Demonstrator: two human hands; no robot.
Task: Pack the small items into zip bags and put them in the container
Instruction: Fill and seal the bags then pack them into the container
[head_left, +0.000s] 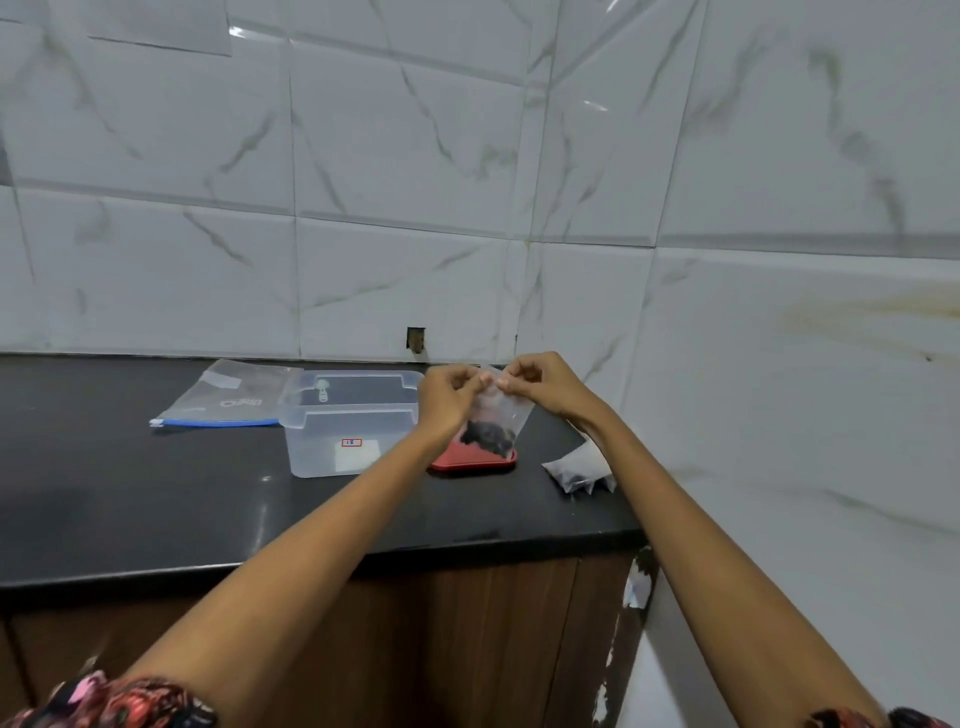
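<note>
Both hands, left hand (451, 396) and right hand (537, 383), pinch the top edge of a small zip bag (493, 421) holding dark items, the clear container (345, 423) just left of them.

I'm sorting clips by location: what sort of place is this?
Probably a home kitchen: a black stone countertop over wooden cabinet doors, backed by marble-look wall tiles, with a clear plastic container standing on the counter.
</note>
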